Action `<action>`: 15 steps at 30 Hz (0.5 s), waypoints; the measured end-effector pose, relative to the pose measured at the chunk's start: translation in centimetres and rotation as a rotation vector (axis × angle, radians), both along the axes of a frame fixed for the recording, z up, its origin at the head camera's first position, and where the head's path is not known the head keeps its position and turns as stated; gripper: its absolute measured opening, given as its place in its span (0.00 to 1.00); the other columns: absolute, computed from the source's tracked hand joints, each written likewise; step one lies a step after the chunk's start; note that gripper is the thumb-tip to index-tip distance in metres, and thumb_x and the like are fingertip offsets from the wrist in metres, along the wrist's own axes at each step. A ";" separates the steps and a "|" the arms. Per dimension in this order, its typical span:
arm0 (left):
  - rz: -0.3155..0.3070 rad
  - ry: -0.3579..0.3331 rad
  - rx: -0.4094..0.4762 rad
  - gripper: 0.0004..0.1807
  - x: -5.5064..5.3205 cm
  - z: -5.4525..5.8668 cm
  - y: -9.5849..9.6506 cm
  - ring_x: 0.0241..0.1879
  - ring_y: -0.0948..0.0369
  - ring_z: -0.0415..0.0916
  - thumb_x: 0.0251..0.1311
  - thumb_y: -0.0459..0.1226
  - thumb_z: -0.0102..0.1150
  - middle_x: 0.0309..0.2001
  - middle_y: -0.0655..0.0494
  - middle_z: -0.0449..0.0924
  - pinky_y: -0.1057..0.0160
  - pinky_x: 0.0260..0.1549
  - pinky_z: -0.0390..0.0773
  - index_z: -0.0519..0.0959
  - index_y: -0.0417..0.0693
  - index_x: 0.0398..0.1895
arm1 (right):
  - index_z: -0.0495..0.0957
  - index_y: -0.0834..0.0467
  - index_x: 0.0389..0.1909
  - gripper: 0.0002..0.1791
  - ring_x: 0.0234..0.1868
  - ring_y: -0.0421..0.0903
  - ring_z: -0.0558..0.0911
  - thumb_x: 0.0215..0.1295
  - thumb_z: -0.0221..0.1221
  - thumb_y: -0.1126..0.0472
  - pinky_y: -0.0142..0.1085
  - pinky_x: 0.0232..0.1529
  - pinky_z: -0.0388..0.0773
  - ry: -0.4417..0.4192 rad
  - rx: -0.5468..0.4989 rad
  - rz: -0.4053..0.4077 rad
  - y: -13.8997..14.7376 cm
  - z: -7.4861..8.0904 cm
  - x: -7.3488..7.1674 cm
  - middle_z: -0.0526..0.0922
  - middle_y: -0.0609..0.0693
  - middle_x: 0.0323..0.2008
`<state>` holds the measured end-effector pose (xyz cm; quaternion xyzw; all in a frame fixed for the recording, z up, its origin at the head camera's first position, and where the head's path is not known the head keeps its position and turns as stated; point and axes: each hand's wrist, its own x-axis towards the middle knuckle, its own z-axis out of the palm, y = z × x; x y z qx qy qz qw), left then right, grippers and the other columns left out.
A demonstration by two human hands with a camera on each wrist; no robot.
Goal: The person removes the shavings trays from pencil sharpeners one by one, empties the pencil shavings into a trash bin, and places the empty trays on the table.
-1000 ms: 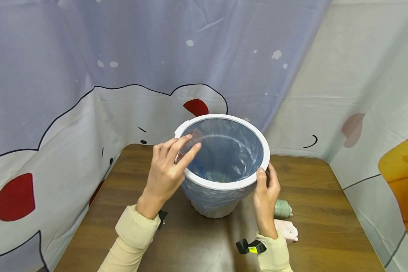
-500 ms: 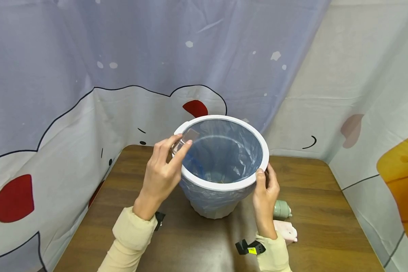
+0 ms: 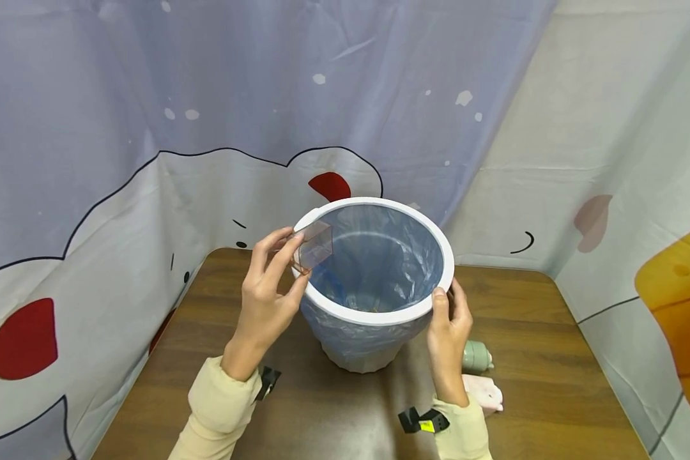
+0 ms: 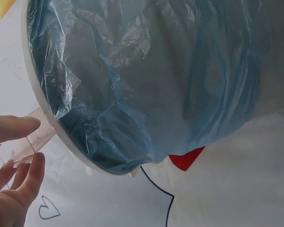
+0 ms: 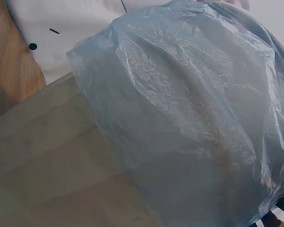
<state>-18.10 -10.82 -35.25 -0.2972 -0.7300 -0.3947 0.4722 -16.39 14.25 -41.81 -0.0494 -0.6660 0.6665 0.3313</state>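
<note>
A clear, box-shaped plastic piece (image 3: 316, 248) is pinched between the thumb and fingers of my left hand (image 3: 264, 294), over the left rim of a white trash can (image 3: 361, 361). In the left wrist view, that hand (image 4: 19, 182) holds the clear piece (image 4: 40, 135) beside the rim (image 4: 40, 97). A bluish see-through bag (image 4: 132, 85) lines the can and folds down over its outside. My right hand (image 3: 451, 326) grips the right front of the rim, thumb on top and fingers outside. The right wrist view is mostly filled by the bag (image 5: 180, 113).
The can stands on a wooden table (image 3: 540, 358). Right of my right wrist lie a green cylindrical object (image 3: 477, 356) and a pale pink one (image 3: 484, 391), both partly hidden. A printed curtain (image 3: 253, 76) hangs behind and at the sides.
My left hand has shifted left and slightly down, and the clear piece has turned so that a broad face shows. My right hand keeps its grip on the rim.
</note>
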 end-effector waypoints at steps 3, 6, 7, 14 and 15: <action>-0.010 -0.019 0.028 0.34 0.0 0.0 -0.1 0.48 0.51 0.72 0.36 0.18 0.66 0.54 0.37 0.69 0.70 0.42 0.73 0.74 0.37 0.54 | 0.70 0.63 0.58 0.21 0.47 0.43 0.74 0.66 0.49 0.62 0.24 0.48 0.69 -0.003 0.004 -0.001 0.1 -0.1 -0.1 0.75 0.62 0.51; -0.036 -0.039 0.056 0.34 0.1 0.0 -0.2 0.50 0.52 0.72 0.36 0.18 0.66 0.54 0.38 0.69 0.69 0.44 0.74 0.73 0.36 0.55 | 0.70 0.63 0.59 0.21 0.48 0.42 0.74 0.66 0.49 0.62 0.25 0.49 0.69 -0.003 0.004 -0.005 0.1 -0.1 -0.1 0.75 0.62 0.50; -0.051 -0.049 0.067 0.34 0.1 -0.1 -0.2 0.50 0.52 0.72 0.36 0.18 0.66 0.54 0.38 0.69 0.68 0.44 0.75 0.73 0.36 0.55 | 0.69 0.63 0.59 0.21 0.48 0.42 0.74 0.66 0.49 0.62 0.25 0.49 0.69 -0.003 -0.001 -0.003 0.1 -0.1 -0.1 0.75 0.62 0.51; -0.130 -0.144 0.137 0.35 0.5 0.2 -0.3 0.48 0.55 0.73 0.34 0.17 0.67 0.54 0.40 0.69 0.64 0.41 0.79 0.73 0.33 0.54 | 0.69 0.63 0.59 0.21 0.49 0.43 0.74 0.66 0.49 0.63 0.25 0.50 0.69 -0.001 -0.024 0.009 -0.1 0.0 -0.1 0.74 0.63 0.51; -0.143 -0.162 0.146 0.35 0.6 0.4 -0.3 0.47 0.54 0.74 0.34 0.16 0.67 0.54 0.39 0.69 0.62 0.40 0.79 0.72 0.33 0.54 | 0.69 0.63 0.59 0.21 0.49 0.43 0.74 0.66 0.49 0.63 0.25 0.50 0.69 -0.001 -0.023 0.009 -0.1 0.0 -0.1 0.74 0.63 0.51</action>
